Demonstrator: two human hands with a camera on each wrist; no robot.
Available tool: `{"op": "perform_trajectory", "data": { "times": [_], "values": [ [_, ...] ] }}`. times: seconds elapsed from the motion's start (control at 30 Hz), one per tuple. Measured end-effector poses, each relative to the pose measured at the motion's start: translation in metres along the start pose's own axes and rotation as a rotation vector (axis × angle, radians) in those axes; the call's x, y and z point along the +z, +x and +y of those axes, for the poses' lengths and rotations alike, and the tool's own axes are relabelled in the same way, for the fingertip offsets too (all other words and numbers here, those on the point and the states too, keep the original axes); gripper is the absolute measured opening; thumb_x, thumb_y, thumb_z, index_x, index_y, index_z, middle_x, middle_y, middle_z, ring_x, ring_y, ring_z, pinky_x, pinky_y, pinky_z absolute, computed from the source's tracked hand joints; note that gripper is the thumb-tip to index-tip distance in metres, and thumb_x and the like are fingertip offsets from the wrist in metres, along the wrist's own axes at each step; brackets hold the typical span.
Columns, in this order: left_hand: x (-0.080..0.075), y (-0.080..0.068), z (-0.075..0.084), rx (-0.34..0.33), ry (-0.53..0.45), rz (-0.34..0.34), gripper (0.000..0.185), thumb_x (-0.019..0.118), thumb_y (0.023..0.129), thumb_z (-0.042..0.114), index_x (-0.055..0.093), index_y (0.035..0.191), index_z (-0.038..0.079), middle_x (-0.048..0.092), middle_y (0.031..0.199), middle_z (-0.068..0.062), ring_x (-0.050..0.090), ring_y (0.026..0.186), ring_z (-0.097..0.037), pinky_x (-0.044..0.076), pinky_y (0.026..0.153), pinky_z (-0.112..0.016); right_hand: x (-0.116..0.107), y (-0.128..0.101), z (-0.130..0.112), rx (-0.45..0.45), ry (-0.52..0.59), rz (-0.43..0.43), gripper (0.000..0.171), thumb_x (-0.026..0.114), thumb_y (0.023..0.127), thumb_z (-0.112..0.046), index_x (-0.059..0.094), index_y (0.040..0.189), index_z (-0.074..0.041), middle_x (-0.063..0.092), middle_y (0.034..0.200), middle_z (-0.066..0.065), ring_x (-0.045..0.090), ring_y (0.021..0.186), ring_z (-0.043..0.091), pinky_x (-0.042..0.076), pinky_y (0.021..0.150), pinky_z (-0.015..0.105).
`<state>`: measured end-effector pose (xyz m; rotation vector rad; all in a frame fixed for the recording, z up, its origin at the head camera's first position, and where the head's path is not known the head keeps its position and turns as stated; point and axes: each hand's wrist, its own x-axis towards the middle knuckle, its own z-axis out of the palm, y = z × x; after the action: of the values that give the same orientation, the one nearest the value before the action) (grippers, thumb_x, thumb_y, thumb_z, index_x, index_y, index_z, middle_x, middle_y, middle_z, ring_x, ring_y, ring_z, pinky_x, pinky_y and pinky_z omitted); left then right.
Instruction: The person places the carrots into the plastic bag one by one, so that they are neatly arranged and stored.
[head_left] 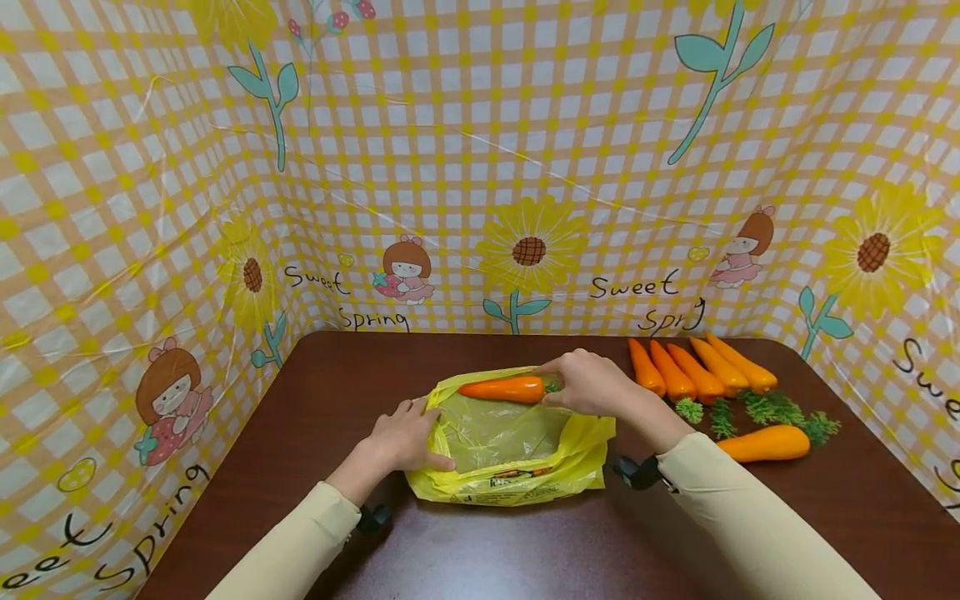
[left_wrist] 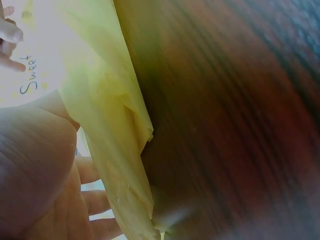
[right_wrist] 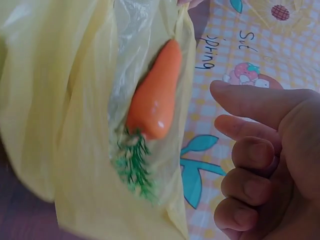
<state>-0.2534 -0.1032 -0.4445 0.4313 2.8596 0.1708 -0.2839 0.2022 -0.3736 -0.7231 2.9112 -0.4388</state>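
Observation:
A yellow plastic bag (head_left: 510, 454) lies open at the middle of the dark brown table (head_left: 315, 392). My left hand (head_left: 405, 437) grips the bag's left rim, thumb over the film; in the left wrist view the palm (left_wrist: 35, 170) lies against the bag (left_wrist: 115, 125). An orange carrot (head_left: 501, 388) lies across the bag's far rim, tip to the left. My right hand (head_left: 592, 383) hovers at its leafy end. In the right wrist view the carrot (right_wrist: 155, 95) rests against the bag film (right_wrist: 60, 100), and the right hand's fingers (right_wrist: 250, 160) are loosely curled, apart from it.
Several more carrots (head_left: 697, 371) lie in a row at the back right, and one more carrot (head_left: 765, 443) lies crosswise in front of them. Checked yellow cloth walls (head_left: 112, 250) close in the table on three sides.

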Motion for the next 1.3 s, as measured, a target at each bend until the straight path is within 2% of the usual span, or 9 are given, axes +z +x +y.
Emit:
{"op": "perform_trajectory", "data": {
  "times": [0.13,0.2,0.27,0.33,0.5,0.6,0.87,1.17,1.3],
  "values": [
    [0.001,-0.001,0.000,0.000,0.007,-0.003,0.099,0.072,0.078,0.070,0.042,0.155,0.015,0.031,0.163,-0.013,0.031,0.149,-0.037,0.037,0.109,-0.062,-0.008,-0.012,0.007,-0.003,0.031,0.003,0.047,0.077,0.089,-0.032,0.068,0.134,-0.018,0.043,0.048,-0.005,0.042,0.038,0.011,0.028,0.041,0.023],
    [0.001,-0.001,0.000,0.002,0.008,0.000,0.099,0.073,0.078,0.070,0.042,0.154,0.015,0.031,0.163,-0.014,0.031,0.149,-0.038,0.037,0.108,-0.062,-0.011,-0.017,0.012,0.003,0.063,0.004,0.048,0.077,0.090,-0.031,0.067,0.135,-0.018,0.048,0.048,-0.004,0.052,0.041,0.014,0.035,0.042,0.025],
    [0.002,-0.001,-0.001,0.003,0.008,0.001,0.099,0.073,0.078,0.070,0.043,0.154,0.015,0.031,0.163,-0.014,0.031,0.149,-0.038,0.037,0.108,-0.062,-0.015,-0.023,0.017,-0.002,0.088,0.007,0.049,0.077,0.090,-0.029,0.066,0.135,-0.015,0.051,0.051,-0.003,0.057,0.044,0.016,0.040,0.044,0.028],
    [0.002,-0.001,-0.001,0.004,0.008,0.001,0.099,0.073,0.078,0.070,0.042,0.154,0.015,0.031,0.163,-0.014,0.031,0.149,-0.038,0.037,0.109,-0.062,-0.018,-0.028,0.021,-0.004,0.109,0.008,0.049,0.077,0.090,-0.028,0.066,0.135,-0.013,0.050,0.051,-0.003,0.053,0.044,0.016,0.040,0.046,0.028],
    [0.001,-0.001,-0.001,0.003,0.007,0.000,0.099,0.072,0.078,0.070,0.042,0.154,0.015,0.031,0.163,-0.014,0.031,0.149,-0.038,0.037,0.109,-0.062,-0.027,-0.042,0.031,0.014,0.155,0.003,0.049,0.077,0.090,-0.028,0.066,0.135,-0.012,0.042,0.051,-0.003,0.035,0.041,0.011,0.035,0.046,0.026],
    [0.000,-0.001,-0.001,0.006,0.009,0.000,0.099,0.073,0.078,0.070,0.042,0.154,0.015,0.031,0.163,-0.014,0.031,0.149,-0.038,0.037,0.108,-0.062,-0.032,-0.050,0.036,0.004,0.184,0.005,0.049,0.076,0.091,-0.026,0.064,0.136,-0.009,0.038,0.052,-0.004,0.031,0.042,0.008,0.034,0.048,0.026],
    [-0.003,-0.002,0.000,0.008,0.003,0.009,0.098,0.074,0.078,0.069,0.043,0.154,0.013,0.032,0.162,-0.015,0.032,0.148,-0.038,0.038,0.107,-0.062,-0.044,-0.068,0.052,-0.013,0.194,0.052,0.048,0.075,0.092,-0.029,0.065,0.135,-0.010,0.041,0.056,-0.005,0.034,0.042,0.008,0.037,0.051,0.026],
    [-0.001,0.000,0.001,0.019,0.018,0.027,0.099,0.074,0.077,0.070,0.045,0.152,0.012,0.035,0.160,-0.015,0.035,0.146,-0.037,0.040,0.105,-0.061,-0.052,-0.088,0.073,0.023,0.314,0.088,0.046,0.074,0.092,-0.037,0.066,0.133,-0.018,0.047,0.059,-0.003,0.035,0.044,0.008,0.037,0.047,0.027],
    [-0.001,0.000,0.001,0.011,0.021,0.023,0.099,0.074,0.077,0.070,0.044,0.153,0.013,0.034,0.161,-0.015,0.034,0.147,-0.037,0.040,0.106,-0.061,-0.055,-0.096,0.083,0.011,0.353,0.102,0.045,0.074,0.092,-0.035,0.066,0.133,-0.017,0.048,0.065,-0.002,0.033,0.047,0.006,0.034,0.046,0.027]
  ]
}}
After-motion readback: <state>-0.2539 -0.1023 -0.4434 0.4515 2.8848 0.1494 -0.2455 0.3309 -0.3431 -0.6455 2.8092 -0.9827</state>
